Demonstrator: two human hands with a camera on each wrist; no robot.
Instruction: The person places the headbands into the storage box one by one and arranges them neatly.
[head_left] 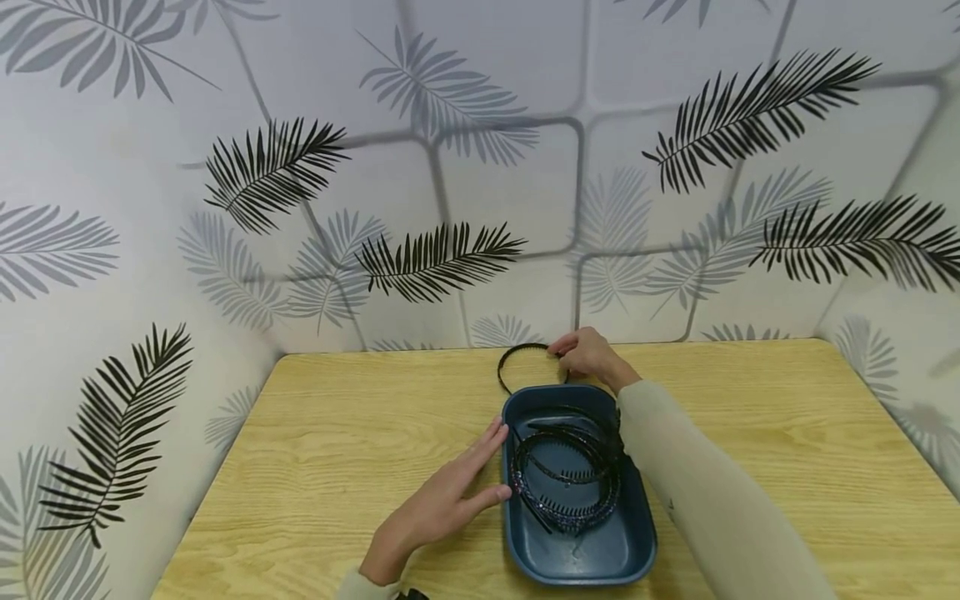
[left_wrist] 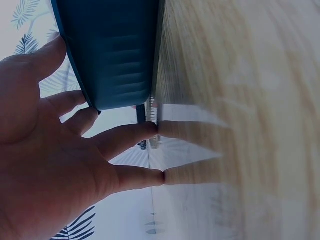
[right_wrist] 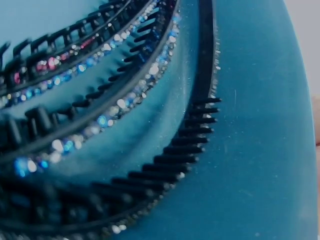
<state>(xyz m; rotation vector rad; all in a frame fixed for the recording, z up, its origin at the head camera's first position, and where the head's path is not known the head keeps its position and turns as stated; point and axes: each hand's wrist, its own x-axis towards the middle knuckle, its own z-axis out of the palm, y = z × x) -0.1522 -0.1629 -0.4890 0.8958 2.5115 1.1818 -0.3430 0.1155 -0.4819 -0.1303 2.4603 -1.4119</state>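
A black hair headband (head_left: 501, 365) with small teeth lies on the table just behind the blue plastic tub (head_left: 577, 569). The thumb and fingers of my right hand (head_left: 592, 358) pinch its right side. My left hand (head_left: 442, 504) has its fingers spread along the tub's left side. In the left wrist view, the thumb and two fingers of that hand (left_wrist: 55, 145) touch the tub's rim, and the other two fingertips rest on the tabletop. Inside the tub are several black toothed headbands (head_left: 577, 521), some set with blue, pink and clear stones (right_wrist: 120, 102).
The wooden table (head_left: 337, 450) extends to both sides of the tub. Behind it stands a pale wall covering (head_left: 510, 192) with a leaf pattern. My right forearm (head_left: 712, 492) passes over the tub's right edge.
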